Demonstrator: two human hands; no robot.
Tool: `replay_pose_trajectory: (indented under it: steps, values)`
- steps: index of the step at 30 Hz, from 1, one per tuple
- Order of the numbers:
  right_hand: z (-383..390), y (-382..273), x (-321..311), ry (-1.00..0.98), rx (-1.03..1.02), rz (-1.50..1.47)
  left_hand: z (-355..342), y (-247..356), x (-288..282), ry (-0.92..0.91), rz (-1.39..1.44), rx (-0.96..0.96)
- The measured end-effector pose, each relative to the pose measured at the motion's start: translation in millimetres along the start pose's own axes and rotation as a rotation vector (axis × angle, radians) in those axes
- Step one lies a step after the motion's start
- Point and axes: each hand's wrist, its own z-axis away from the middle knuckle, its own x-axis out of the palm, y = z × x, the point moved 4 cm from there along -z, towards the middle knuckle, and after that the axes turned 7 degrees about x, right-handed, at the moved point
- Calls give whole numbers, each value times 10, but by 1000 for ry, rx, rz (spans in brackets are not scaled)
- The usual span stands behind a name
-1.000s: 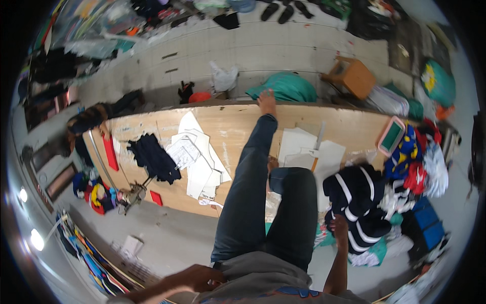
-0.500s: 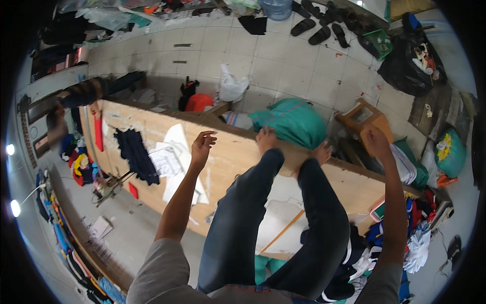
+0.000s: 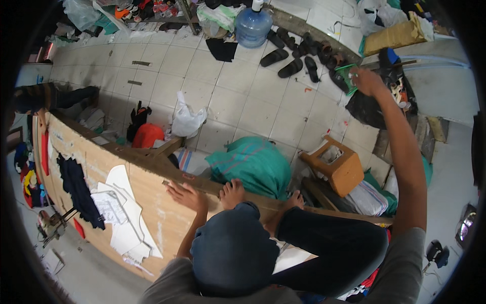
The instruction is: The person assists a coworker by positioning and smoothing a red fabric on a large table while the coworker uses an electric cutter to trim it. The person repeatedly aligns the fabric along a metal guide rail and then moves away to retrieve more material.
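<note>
I crouch on a long wooden table (image 3: 152, 217), my bare feet (image 3: 233, 194) at its far edge. My left hand (image 3: 186, 196) lies on the tabletop beside my foot, fingers stretched out, holding nothing. Out to the right in the air is my right hand (image 3: 368, 82), its fingers loosely apart with no object plain in them. In the picture it overlaps a green basket (image 3: 347, 78) on the floor. A large green sack (image 3: 253, 164) sits just beyond the table edge, below my feet. White paper pattern pieces (image 3: 126, 223) and a dark cloth (image 3: 81, 190) lie left on the table.
An orange-brown stool (image 3: 336, 164) lies tipped over right of the sack. A white plastic bag (image 3: 188, 119) and a red-orange bundle (image 3: 148, 135) stand on the tiled floor. Farther off are dark sandals (image 3: 291, 67), a blue water jug (image 3: 253, 28) and a black bag (image 3: 367, 109). Another person (image 3: 55, 99) is far left.
My view has turned toward the floor beyond the table. My left hand has come down from the air onto the tabletop. The right arm has swung outward, and my knees are bent more deeply.
</note>
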Motion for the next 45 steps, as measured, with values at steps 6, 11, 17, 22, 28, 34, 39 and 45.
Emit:
replay_pose_trajectory:
  steps: [6, 11, 17, 22, 28, 34, 39, 45]
  values:
    - [-600, -317, -1786, 308, -174, 3, -17, -57, -49, -7, -29, -38]
    - [248, -257, -2987, 432, -369, -55, -33, 2, -127, -21, -46, -100]
    - [2206, 2026, -2450, -57, 20, -211, -80, 50, -170, -17, 12, -130]
    - [2426, 2101, -398, -959, 579, -995, -45, -117, -43, 22, 10, -126]
    - [266, 893, 1136, -1383, 195, -745, -73, 189, -317, 99, -43, -167]
    - [-334, 697, 385, -1005, -169, -629, -195, 2382, -628, -117, 462, -244]
    - [-404, -1, -479, -820, -507, -954, -325, 4600, -1351, -533, 1017, 90]
    - [-437, -231, -666, -698, -734, -901, -509, 4701, -1525, -533, 878, 158]
